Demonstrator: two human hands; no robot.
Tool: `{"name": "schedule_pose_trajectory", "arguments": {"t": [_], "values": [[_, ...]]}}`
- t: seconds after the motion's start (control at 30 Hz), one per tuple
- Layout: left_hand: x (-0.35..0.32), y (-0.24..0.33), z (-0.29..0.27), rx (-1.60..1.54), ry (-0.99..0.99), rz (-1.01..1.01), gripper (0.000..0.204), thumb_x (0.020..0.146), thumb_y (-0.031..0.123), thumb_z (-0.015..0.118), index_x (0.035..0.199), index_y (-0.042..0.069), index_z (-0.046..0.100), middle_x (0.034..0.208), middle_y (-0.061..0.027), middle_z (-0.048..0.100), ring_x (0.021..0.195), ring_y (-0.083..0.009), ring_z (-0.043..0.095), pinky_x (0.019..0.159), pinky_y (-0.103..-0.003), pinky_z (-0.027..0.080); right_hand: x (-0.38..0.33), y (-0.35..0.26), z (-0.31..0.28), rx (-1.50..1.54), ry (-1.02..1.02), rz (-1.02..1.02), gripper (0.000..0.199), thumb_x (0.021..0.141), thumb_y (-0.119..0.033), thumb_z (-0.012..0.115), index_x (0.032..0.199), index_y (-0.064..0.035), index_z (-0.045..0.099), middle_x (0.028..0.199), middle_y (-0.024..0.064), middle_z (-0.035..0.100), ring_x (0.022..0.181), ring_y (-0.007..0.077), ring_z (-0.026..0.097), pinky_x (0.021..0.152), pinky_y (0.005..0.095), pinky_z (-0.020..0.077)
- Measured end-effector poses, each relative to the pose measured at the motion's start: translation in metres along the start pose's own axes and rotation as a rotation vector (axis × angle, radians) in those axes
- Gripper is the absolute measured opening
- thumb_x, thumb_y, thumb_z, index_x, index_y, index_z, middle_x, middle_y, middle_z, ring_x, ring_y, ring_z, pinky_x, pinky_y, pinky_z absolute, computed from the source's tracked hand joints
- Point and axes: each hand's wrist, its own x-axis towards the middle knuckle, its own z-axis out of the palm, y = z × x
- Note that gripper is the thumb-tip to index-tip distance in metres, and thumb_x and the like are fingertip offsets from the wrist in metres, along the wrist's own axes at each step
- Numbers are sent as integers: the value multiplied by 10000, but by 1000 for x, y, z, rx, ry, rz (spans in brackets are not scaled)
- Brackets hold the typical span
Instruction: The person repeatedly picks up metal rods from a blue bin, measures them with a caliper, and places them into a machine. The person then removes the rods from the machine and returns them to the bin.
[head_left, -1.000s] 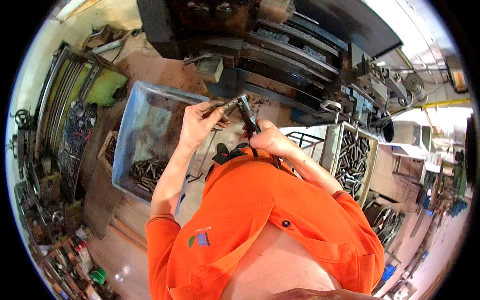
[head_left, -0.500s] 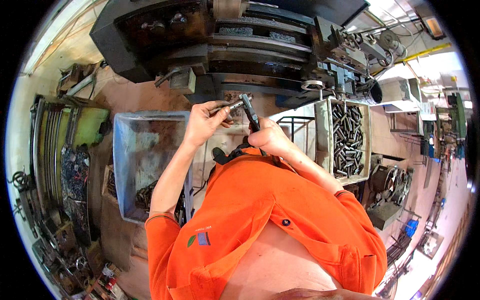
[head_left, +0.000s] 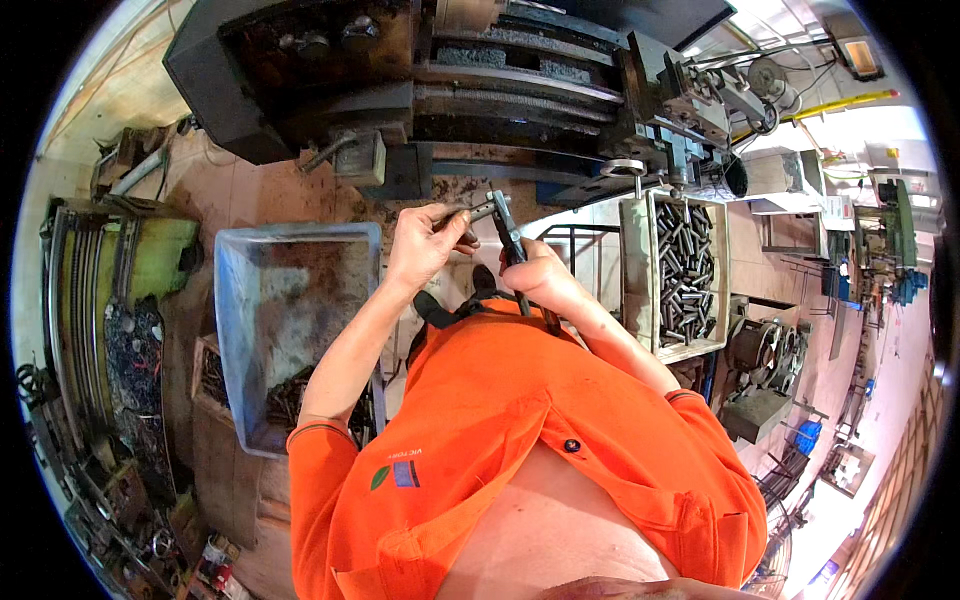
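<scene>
A cluttered workshop with a reddish floor spreads below, and a large dark machine [head_left: 450,90] stands ahead of the person in the orange shirt [head_left: 500,450]. The left hand [head_left: 425,245] has its grip closed around a short metal rod [head_left: 470,213], fingers curled tight on it. Just to the right of that grip, the right hand [head_left: 535,275] is closed on the handle of a caliper [head_left: 505,225], whose dark upper end meets the rod's tip. Below and to the left of the left grip sits a grey plastic bin [head_left: 290,300] with metal pieces at its lower end. Right of the right grip, a tray [head_left: 632,270] is filled with metal rods.
</scene>
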Motion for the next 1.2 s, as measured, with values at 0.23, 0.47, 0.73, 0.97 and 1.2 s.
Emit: {"name": "schedule_pose_trajectory", "arguments": {"t": [0.23, 0.47, 0.73, 0.97, 1.2], "values": [[13, 3, -5, -57, -126, -15, 262, 846, 163, 592, 964, -71, 578, 741, -117, 623, 640, -168, 619, 577, -276, 528, 4, 0, -3, 141, -90, 43, 216, 618, -126, 519, 786, 9, 525, 690, 37, 501, 658, 125, 446, 588, 272, 372], [43, 11, 2, -27, -46, -41, 284, 860, 145, 562, 1049, -66, 544, 744, -107, 618, 650, -168, 624, 570, -280, 525, 24, 21, -40, 449, 86, -11, 215, 654, -70, 518, 861, -13, 510, 687, 34, 502, 620, 128, 476, 569, 266, 391], [96, -11, 83, 46, -362, -92, 656, 768, 110, 640, 1298, -53, 289, 1217, -147, 468, 1098, -203, 481, 939, -315, 385, 118, 5, -125, 683, 290, -169, 112, 688, -50, 493, 799, -49, 489, 661, 18, 481, 585, 128, 450, 543, 265, 372], [187, 2, 134, -34, -389, -80, 605, 701, 77, 710, 1208, -3, 389, 1116, -68, 495, 1044, -149, 486, 876, -300, 420, 179, -22, -170, 530, 361, -320, 111, 675, -66, 513, 781, -52, 483, 655, -18, 432, 587, 85, 382, 524, 244, 336], [236, 2, 145, -186, -362, -112, 586, 636, 56, 725, 1139, -22, 434, 994, -45, 549, 908, -143, 563, 764, -268, 479, 205, -29, -200, 485, 325, -315, 242, 670, -104, 513, 898, -34, 472, 658, 12, 440, 583, 98, 395, 481, 254, 338]]}}
